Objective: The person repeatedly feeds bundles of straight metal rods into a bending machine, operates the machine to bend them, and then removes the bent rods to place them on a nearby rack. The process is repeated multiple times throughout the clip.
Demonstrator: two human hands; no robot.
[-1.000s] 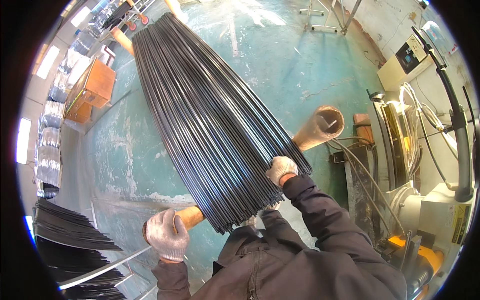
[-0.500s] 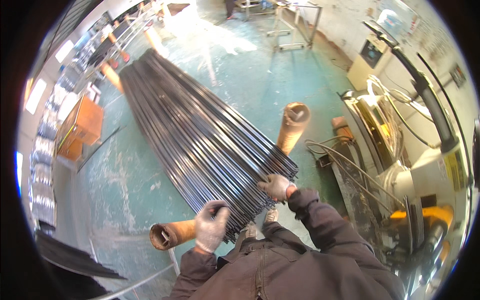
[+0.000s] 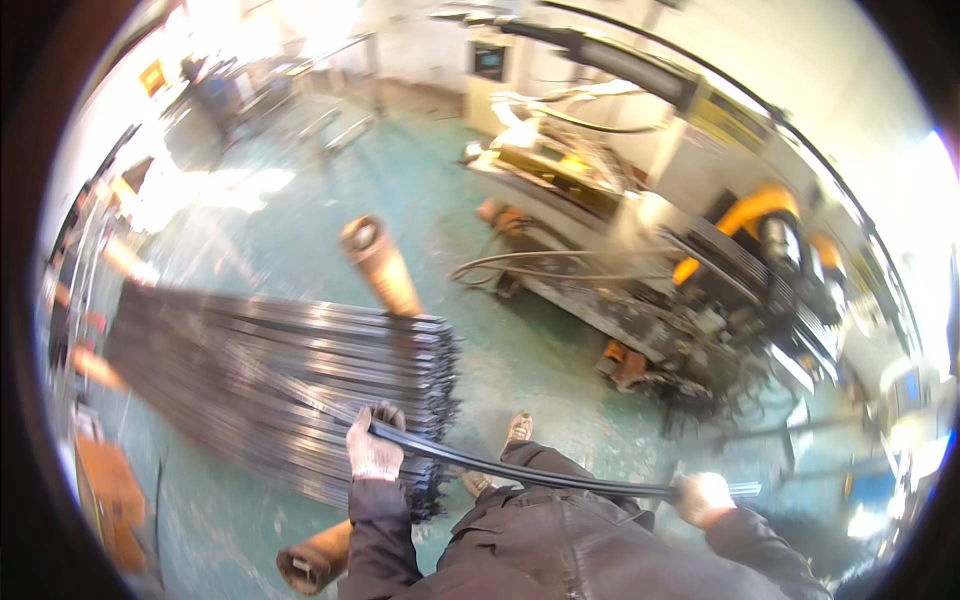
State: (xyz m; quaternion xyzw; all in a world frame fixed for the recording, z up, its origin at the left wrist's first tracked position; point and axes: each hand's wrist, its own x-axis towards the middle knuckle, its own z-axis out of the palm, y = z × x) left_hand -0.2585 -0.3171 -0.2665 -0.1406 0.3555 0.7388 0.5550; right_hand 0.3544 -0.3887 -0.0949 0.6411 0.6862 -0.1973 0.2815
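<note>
A few long, thin dark metal rods stretch across in front of my body, bending slightly. My left hand, in a pale work glove, grips them above the near end of a wide stack of similar rods. Farther right, my right hand, gloved too, is closed round them close to their end, which sticks out past it. The stack fans out to the left, its ragged ends facing me. Rusty round posts stand at its sides; another post is at the near side.
A machine bench with hoses and an orange-and-black machine part stands on the right. An orange-brown cabinet is at the far left. My shoes are on the green floor between stack and bench.
My view and body have turned right. Both hands have lifted a few rods off the stack's near end, and my right hand has moved away to the right with their ends.
</note>
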